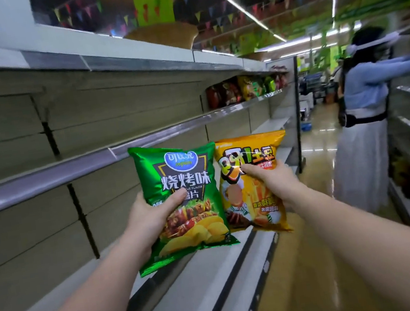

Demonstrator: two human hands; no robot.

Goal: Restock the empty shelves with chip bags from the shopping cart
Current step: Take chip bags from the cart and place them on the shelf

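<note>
Green bag: the green barbecue-flavour chip bag point(184, 201) is held upright in front of the bare shelving, its lower corner over the front lip of the bottom shelf point(216, 273).
Left hand: the left hand point(152, 216) grips the green bag by its left edge, thumb curled over the front, the other fingers hidden behind.
Yellow bag: the yellow potato-stick bag point(252, 188) is upright just beside the green bag, its left edge slightly behind the green bag's right edge.
Right hand: the right hand point(274, 179) pinches the yellow bag from its right side, thumb pressed on the front print.
Middle shelf: the grey metal middle shelf point(50, 178) runs bare behind both bags, its front rail just above and left of the green bag's top.
Far stock: a row of chip bags point(244, 89) fills the far end of that shelf.
Aisle: the glossy floor point(315, 170) lies open to the right of the bags.
Other person: a person in a blue top and white skirt point(363, 115) stands well apart, reaching to the opposite shelving.
</note>
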